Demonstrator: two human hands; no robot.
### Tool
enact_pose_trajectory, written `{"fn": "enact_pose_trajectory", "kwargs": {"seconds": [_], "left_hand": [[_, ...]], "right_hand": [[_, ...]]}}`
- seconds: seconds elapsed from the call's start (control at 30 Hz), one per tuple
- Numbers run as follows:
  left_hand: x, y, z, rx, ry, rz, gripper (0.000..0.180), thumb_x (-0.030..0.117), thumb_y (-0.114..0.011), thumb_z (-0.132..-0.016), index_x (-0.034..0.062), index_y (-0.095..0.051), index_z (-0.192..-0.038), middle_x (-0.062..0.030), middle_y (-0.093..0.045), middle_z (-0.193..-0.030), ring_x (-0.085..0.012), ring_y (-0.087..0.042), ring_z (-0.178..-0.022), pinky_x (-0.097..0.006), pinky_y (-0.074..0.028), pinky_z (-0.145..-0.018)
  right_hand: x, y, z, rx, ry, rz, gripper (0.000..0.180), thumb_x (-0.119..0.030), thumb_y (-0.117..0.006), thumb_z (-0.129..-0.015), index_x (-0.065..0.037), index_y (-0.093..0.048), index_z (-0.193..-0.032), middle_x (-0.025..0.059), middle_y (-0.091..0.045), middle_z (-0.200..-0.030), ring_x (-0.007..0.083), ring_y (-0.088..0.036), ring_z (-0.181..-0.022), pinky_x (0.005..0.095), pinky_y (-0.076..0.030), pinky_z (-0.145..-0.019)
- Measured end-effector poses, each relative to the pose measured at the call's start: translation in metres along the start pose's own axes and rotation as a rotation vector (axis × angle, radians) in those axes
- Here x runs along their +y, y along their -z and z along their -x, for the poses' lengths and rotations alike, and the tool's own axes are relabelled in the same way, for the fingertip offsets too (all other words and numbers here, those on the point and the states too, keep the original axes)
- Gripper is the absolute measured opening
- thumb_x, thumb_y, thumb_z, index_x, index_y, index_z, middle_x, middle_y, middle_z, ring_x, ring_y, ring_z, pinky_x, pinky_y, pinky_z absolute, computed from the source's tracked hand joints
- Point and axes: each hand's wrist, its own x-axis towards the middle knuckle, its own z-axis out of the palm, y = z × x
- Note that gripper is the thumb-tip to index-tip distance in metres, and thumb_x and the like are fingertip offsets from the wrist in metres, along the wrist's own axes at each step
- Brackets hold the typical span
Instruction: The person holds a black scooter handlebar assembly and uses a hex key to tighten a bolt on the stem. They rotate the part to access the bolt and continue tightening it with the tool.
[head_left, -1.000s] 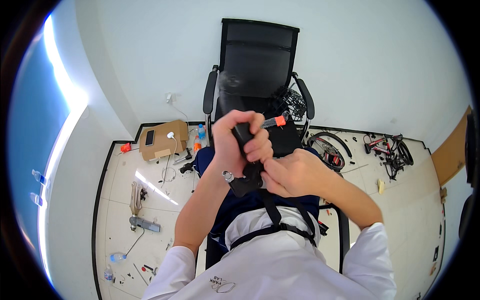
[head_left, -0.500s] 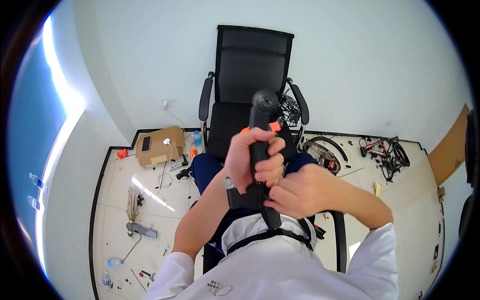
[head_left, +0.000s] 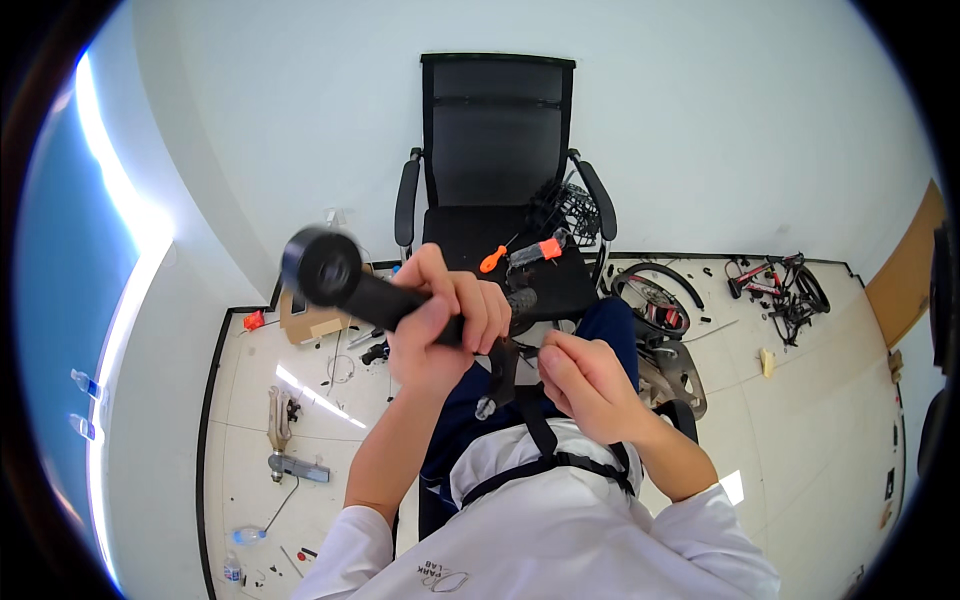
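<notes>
My left hand (head_left: 440, 325) is wrapped round a black tubular part (head_left: 375, 300), held up over my lap. A round end with a recessed centre points to the upper left and is blurred. At the lower end is a black bracket (head_left: 497, 378) with a metal bolt tip. My right hand (head_left: 595, 385) is closed in a pinch just right of that bracket. A thin dark piece shows at its fingertips, too small to name. On the black chair (head_left: 495, 150) ahead lie an orange-handled screwdriver (head_left: 493, 259) and a dark tool with an orange end (head_left: 540, 252).
A black wire basket (head_left: 575, 212) rests on the chair's right side. Along the wall are a bicycle wheel (head_left: 655, 310) and a red-and-black bicycle frame (head_left: 770, 282). At left on the floor are cardboard (head_left: 315, 327), a metal-and-grey part (head_left: 300, 467) and a plastic bottle (head_left: 248, 536).
The black part has swung from near upright to a tilt, its round end now toward the left. My right hand has come away from it slightly, to the right.
</notes>
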Motion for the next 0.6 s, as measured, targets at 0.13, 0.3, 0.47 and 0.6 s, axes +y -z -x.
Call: {"fn": "enact_pose_trajectory", "kwargs": {"seconds": [0.13,0.3,0.47,0.6], "left_hand": [[0.010,-0.006,0.004,-0.115,-0.071,-0.083,0.017,0.022,-0.049,-0.085,0.0080,-0.039,-0.084,-0.0091,-0.050,-0.054,-0.0202,-0.048,-0.046,-0.036,-0.042,-0.054],[0.008,-0.016,0.007,-0.018,-0.035,0.001,0.030,0.021,-0.066,-0.082,0.0069,-0.040,-0.079,-0.0085,-0.052,-0.056,-0.0182,-0.048,-0.052,-0.033,-0.042,-0.055],[0.005,-0.011,0.009,-0.055,-0.034,-0.142,0.027,0.025,-0.062,-0.083,0.0079,-0.040,-0.081,-0.0088,-0.051,-0.056,-0.0198,-0.049,-0.049,-0.037,-0.043,-0.059],[-0.002,-0.014,0.007,0.004,-0.249,-0.382,0.028,0.025,-0.066,-0.079,0.0078,-0.044,-0.077,-0.0071,-0.050,-0.066,-0.0182,-0.048,-0.059,-0.036,-0.042,-0.063]], "right_hand": [[0.008,-0.007,-0.011,0.021,0.035,0.042,0.030,-0.018,-0.039,-0.102,-0.003,-0.044,-0.077,-0.0045,-0.040,-0.055,0.0033,-0.033,-0.046,0.0217,-0.026,-0.043],[0.004,-0.006,-0.011,0.048,0.011,0.090,0.023,-0.012,-0.044,-0.097,0.001,-0.047,-0.080,0.0111,-0.042,-0.054,0.0213,-0.041,-0.045,0.0317,-0.032,-0.046],[0.003,-0.008,-0.014,0.094,0.064,0.240,0.021,-0.011,-0.045,-0.097,0.002,-0.047,-0.080,0.0165,-0.041,-0.056,0.0303,-0.043,-0.047,0.0342,-0.033,-0.046],[0.008,-0.008,-0.018,0.052,-0.058,0.038,0.025,-0.014,-0.043,-0.099,0.001,-0.046,-0.079,0.0117,-0.044,-0.055,0.0222,-0.043,-0.046,0.0330,-0.035,-0.047]]}}
